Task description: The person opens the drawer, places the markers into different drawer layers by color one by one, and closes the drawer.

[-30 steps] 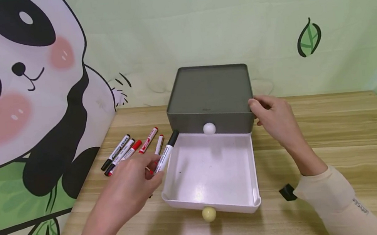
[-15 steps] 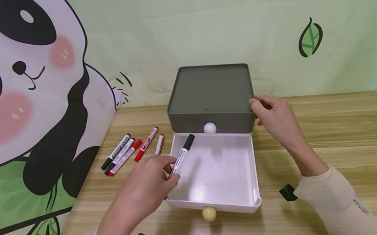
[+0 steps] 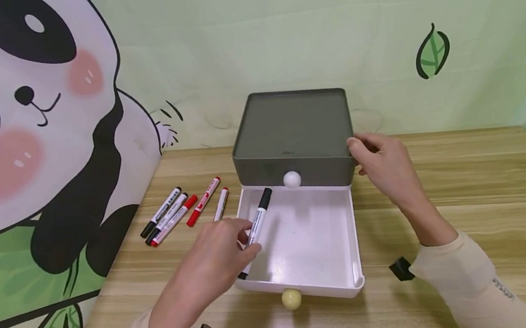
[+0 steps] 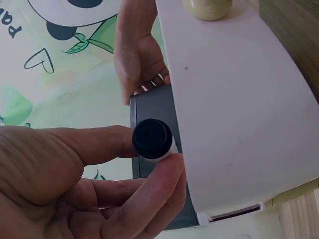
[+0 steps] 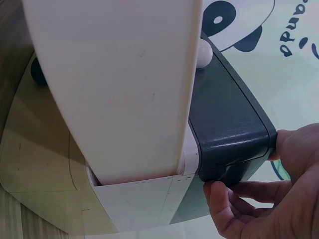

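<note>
My left hand (image 3: 217,256) pinches a white marker with a black cap (image 3: 260,221) between thumb and fingers. The marker slants above the left side of a pulled-out white drawer (image 3: 306,245), which has a yellow ball knob (image 3: 292,298). In the left wrist view the marker's black end (image 4: 152,139) faces the camera. My right hand (image 3: 385,166) grips the front right corner of the dark grey upper drawer unit (image 3: 293,125), thumb on its top edge and fingers below. That unit carries a white ball knob (image 3: 292,179).
Left of the drawer, several markers lie on the wooden table (image 3: 465,189): black-ended ones (image 3: 161,212), a red-and-white one (image 3: 204,201) and a white one with a red end (image 3: 221,203). Behind stands a panda-print backdrop (image 3: 278,38).
My left hand has carried the marker rightward, from beside the drawer's left wall to over its inside. My right hand has stayed at the grey unit's corner.
</note>
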`<state>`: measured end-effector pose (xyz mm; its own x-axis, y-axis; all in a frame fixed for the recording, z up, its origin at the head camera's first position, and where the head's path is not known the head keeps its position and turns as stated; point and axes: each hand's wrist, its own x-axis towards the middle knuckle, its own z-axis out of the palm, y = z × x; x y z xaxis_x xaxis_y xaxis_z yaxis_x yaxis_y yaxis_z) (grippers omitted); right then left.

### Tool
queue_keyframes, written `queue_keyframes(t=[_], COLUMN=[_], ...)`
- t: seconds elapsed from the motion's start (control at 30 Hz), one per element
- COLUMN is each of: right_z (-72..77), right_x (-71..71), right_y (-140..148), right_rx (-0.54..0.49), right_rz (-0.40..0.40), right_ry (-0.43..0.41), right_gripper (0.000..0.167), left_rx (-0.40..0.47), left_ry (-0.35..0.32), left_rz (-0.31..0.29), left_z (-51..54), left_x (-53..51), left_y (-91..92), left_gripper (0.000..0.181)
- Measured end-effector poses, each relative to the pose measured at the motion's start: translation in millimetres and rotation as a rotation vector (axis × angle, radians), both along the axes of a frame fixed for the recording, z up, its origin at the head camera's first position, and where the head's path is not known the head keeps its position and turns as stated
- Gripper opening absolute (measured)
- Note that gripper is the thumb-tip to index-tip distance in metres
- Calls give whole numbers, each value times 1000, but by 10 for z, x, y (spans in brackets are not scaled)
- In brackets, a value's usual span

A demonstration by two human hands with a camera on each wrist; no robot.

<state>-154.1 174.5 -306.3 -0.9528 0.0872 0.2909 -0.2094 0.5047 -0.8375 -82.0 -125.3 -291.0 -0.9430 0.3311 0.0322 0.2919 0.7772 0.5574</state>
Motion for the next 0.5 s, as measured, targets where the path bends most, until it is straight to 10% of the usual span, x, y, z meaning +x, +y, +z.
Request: queue_keyframes(t=[0.5], right_z=[5], right_x=[3], right_y=[-12], right_rx=[1], right_rz=[-4], right_ry=[-2], right_gripper=[49], left_rx=[-47], left_ry=[140], left_rz=[44], left_z=[-1], left_x=[41], left_y=[10], left_gripper=[32])
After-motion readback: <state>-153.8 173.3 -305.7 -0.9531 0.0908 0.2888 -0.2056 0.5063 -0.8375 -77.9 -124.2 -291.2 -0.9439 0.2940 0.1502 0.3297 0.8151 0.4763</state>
